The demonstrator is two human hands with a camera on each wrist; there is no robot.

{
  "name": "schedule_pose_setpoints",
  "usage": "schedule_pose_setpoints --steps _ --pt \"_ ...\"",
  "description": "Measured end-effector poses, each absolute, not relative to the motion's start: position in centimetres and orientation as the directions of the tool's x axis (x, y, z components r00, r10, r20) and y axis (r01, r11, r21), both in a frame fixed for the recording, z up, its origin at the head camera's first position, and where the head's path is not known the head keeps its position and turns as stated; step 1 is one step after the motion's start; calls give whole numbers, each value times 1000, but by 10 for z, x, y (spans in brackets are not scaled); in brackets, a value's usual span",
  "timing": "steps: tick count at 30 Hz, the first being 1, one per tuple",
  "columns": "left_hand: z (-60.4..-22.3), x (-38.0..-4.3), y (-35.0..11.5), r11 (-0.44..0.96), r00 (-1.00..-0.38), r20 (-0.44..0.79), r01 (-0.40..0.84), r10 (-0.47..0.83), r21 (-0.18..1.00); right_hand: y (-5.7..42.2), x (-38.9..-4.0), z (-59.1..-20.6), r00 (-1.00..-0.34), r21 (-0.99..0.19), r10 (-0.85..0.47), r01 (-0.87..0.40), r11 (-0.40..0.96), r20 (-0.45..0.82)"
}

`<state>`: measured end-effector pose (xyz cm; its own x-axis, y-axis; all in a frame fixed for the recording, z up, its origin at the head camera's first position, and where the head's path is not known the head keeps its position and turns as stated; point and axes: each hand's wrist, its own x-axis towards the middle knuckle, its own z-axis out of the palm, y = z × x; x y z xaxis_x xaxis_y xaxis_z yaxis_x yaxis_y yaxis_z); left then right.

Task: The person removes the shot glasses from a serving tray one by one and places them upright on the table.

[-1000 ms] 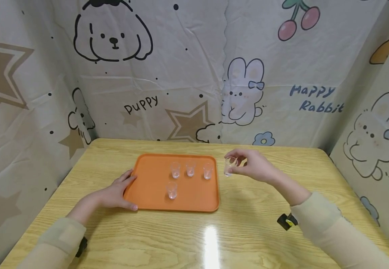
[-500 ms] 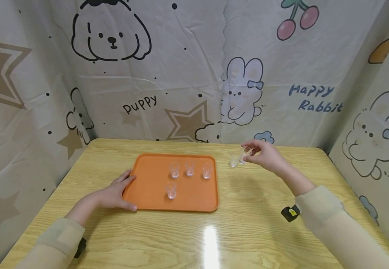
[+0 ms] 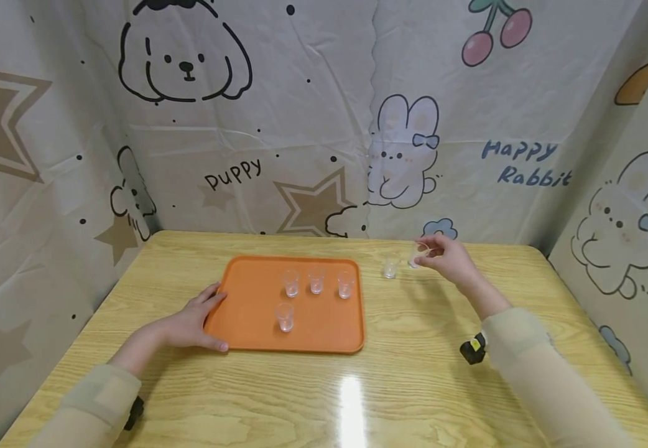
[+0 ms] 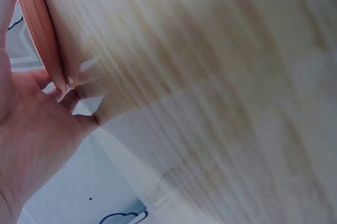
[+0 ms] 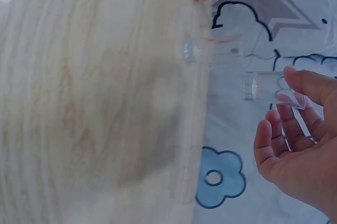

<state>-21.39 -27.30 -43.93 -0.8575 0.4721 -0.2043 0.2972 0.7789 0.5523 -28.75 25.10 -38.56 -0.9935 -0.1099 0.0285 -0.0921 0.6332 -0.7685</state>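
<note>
On the orange tray stand several small clear shot glasses, one of them a front glass apart from the back row. My left hand rests against the tray's left edge, fingers spread, thumb at the front corner; the left wrist view shows the fingers touching the tray rim. Right of the tray, near the table's back edge, my right hand pinches a shot glass between thumb and fingers, upright and seemingly just above the table. Beside it a single shot glass stands on the table.
The wooden table extends in front of the tray and to both sides. A printed cloth hangs right behind its back edge and along the sides. A bright light reflection lies on the table front.
My right hand has moved right and back from beside the tray with the shot glass, passing the single glass on the table, which has come into sight. The left hand stays put.
</note>
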Motion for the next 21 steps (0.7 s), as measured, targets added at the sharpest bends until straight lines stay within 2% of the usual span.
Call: schedule_pose_setpoints --steps 12,21 --pt "-443 -214 -275 776 -859 -203 291 469 560 253 -299 -423 -996 -755 -64 -84 650 56" --pt "-443 -215 -275 773 -859 -194 301 474 559 256 -298 -436 -997 -742 -53 -75 666 53"
